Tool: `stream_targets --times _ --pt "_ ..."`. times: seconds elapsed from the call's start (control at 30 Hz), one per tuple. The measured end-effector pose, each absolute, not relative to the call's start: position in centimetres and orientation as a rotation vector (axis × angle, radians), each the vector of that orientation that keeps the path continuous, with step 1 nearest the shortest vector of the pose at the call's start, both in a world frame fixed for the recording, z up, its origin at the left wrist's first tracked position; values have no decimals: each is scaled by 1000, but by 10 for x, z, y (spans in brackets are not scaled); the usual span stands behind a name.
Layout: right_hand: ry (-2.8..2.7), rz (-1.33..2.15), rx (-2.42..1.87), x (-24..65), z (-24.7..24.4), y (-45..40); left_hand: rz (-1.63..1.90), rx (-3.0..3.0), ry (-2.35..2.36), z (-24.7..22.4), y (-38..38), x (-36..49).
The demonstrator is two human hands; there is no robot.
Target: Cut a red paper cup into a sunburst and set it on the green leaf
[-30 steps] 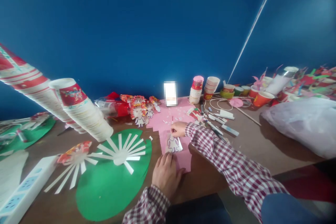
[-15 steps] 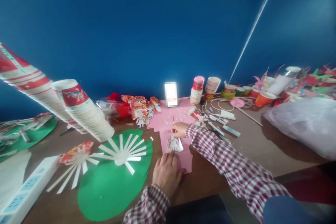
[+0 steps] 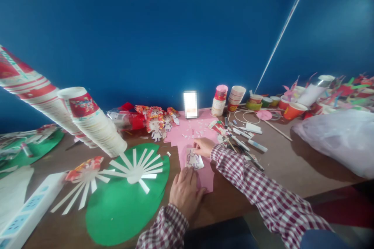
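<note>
My left hand (image 3: 186,190) lies flat, fingers stretched out, its fingertips at the lower edge of a small white paper (image 3: 200,163). On that paper is a figure in a dress, outlined in purple. At the paper's upper right, my right hand (image 3: 203,147) has its fingers drawn together. What they hold, if anything, is too small to make out. A thin reddish stick (image 3: 193,134) shows just beyond the fingertips; whether it is held I cannot tell. Under both the white paper and my hands is a pink sheet (image 3: 207,183) scattered with white scraps.
Cut-out paper figures (image 3: 157,126) are on the left, near a green paper leaf (image 3: 122,214) with white strips. Tall paper-cup stacks (image 3: 96,120) lean over the left side, beyond a power strip (image 3: 26,210). Markers (image 3: 257,146) and a plastic bag (image 3: 336,136) lie to the right.
My right hand has shifted slightly right, uncovering more of the figure's head end on the white paper. My left hand stays in place.
</note>
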State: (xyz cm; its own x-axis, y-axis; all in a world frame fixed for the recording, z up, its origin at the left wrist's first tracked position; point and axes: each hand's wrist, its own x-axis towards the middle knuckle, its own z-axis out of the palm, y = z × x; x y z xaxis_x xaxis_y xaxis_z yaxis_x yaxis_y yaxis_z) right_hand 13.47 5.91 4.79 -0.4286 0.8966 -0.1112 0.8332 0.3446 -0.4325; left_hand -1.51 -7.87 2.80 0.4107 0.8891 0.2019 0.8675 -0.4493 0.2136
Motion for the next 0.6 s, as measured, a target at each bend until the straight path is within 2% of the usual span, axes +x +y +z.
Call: stream_targets --times 0.6 --pt "-2429 679 -1586 133 48 63 494 2589 1633 21 -77 -19"
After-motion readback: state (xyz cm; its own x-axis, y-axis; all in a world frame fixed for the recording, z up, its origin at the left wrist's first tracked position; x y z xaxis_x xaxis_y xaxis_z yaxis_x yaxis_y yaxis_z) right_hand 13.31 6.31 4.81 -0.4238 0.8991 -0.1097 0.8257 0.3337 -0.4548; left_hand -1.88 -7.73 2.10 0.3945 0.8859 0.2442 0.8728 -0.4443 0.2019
